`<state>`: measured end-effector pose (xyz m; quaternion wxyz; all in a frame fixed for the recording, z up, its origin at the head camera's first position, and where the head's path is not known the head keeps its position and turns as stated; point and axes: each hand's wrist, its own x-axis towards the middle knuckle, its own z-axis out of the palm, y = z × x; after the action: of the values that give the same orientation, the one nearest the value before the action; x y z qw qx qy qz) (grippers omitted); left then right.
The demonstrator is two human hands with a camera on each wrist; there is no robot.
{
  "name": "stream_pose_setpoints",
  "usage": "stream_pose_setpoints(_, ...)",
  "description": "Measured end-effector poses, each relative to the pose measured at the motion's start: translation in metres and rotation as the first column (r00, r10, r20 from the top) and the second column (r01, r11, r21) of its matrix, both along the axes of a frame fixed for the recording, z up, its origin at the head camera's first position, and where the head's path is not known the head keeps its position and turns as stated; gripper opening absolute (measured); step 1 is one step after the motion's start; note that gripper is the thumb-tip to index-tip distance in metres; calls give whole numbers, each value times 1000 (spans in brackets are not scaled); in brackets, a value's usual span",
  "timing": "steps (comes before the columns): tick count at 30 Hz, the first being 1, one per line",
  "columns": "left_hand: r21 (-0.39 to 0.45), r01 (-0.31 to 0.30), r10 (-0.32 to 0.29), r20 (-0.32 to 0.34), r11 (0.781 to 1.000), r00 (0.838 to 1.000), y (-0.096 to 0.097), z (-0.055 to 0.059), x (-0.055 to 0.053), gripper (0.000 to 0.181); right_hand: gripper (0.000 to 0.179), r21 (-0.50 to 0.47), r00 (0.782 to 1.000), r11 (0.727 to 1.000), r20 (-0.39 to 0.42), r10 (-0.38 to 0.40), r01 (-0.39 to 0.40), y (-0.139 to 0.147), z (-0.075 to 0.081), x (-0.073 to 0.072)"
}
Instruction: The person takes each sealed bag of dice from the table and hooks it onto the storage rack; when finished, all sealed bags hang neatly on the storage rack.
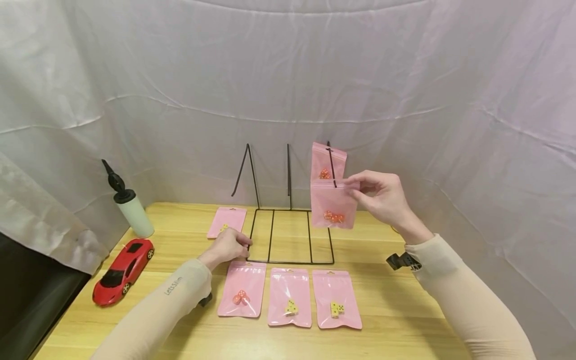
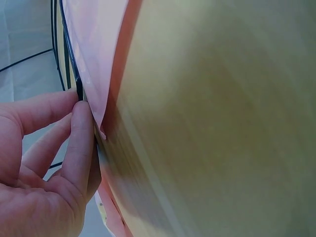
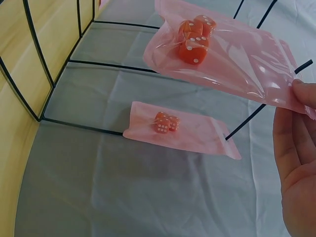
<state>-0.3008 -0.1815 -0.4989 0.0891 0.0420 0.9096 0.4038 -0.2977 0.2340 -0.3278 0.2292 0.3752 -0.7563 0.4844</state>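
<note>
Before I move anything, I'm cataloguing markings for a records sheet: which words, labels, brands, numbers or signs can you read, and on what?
"Lets Slim": on the left sleeve, in dark letters.
Dice: dots only, no numerals.
Bags: no print that I can read.
Car and pump: no readable text; any lettering is too small to make out.

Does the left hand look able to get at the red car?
Probably yes: only tabletop lies between the left hand and the car, though the hand must first release the rack.
</note>
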Motion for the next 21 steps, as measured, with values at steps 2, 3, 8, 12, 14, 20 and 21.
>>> stream_pose_setpoints(2, -2, 0, 0, -1, 1000, 1000, 0, 1, 0, 39, 24, 2, 1000, 1000, 4, -4, 4, 0, 0, -2)
stream_pose_setpoints(3, -3, -2, 2, 1, 1000, 1000, 0, 1, 0, 39, 24, 1, 1000, 1000, 8, -7, 7, 0, 0, -3)
stream_pose_setpoints(8, 2, -10, 10, 17, 1000, 1000, 1, 2, 1, 38, 21, 4, 1000, 1000, 16, -21, 21, -2, -1, -7)
stream_pose_setpoints(12, 8, -10, 10, 15, 1000, 1000, 2, 2, 0, 38, 19, 10, 999, 999, 23, -37, 37, -3, -2, -11)
stream_pose_setpoints(14, 6, -5, 5, 10, 1000, 1000, 2, 2, 0, 39, 18, 13, 999, 999, 26, -46, 46, -3, -2, -13)
stream_pose_setpoints(20, -6, -2, 2, 6, 1000, 1000, 1, 1, 0, 39, 19, 4, 998, 998, 36, -61, 61, -5, -2, -19)
stream_pose_setpoints(21, -8, -3, 3, 8, 1000, 1000, 1, 1, 0, 38, 19, -1, 997, 998, 42, -64, 64, -5, -3, -20)
